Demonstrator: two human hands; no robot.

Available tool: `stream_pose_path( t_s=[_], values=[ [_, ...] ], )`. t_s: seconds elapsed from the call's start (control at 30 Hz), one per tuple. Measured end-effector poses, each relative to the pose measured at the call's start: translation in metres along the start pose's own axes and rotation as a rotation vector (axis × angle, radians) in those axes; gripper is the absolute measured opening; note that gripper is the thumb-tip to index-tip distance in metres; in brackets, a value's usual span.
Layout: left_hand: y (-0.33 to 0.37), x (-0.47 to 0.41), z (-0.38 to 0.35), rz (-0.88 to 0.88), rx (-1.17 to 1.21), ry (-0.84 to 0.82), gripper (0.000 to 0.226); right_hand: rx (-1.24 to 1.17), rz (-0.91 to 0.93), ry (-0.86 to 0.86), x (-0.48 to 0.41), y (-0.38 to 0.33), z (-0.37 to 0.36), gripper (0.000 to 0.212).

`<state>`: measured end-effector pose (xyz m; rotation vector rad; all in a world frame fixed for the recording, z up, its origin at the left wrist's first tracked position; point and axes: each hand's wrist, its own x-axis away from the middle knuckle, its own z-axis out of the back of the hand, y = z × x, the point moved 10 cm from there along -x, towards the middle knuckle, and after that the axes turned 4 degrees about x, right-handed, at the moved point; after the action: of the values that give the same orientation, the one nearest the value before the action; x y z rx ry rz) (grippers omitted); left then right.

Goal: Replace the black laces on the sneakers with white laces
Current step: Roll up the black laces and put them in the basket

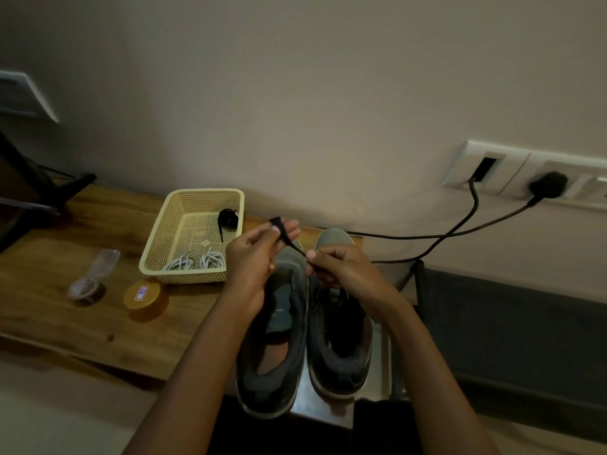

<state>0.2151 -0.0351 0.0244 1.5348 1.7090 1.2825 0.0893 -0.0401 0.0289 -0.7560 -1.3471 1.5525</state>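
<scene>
Pair of grey fabric sneakers (341,366), side by side, toes toward the wall. Above them, left hand (256,257) and right hand (341,267) each pinch the flat black lace (290,241), which stretches between them. Beyond, a cream mesh plastic basket (154,254) holds coiled white laces (197,261) and a second black lace (228,218).

Home room; wooden table (82,310) against plain wall (295,93); switchboard (525,175) with 2 plugged cables (473,208); chair (512,323)
</scene>
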Motion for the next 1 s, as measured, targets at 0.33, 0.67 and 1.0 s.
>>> stream_pose_path(
  t_s=[0.33,0.67,1.0],
  values=[
    [-0.006,-0.001,-0.02,-0.139,-0.76,-0.257,0.017,-0.014,0.176,0.257,0.001,-0.02,0.028,0.027],
    [-0.012,0.015,-0.037,0.221,0.138,-0.335,0.019,-0.067,0.021,0.175,-0.008,0.005,0.017,0.031],
    [0.011,0.0,0.001,-0.175,-0.057,0.031,0.018,0.036,0.047,-0.046,0.002,-0.007,-0.007,0.03]
  ],
)
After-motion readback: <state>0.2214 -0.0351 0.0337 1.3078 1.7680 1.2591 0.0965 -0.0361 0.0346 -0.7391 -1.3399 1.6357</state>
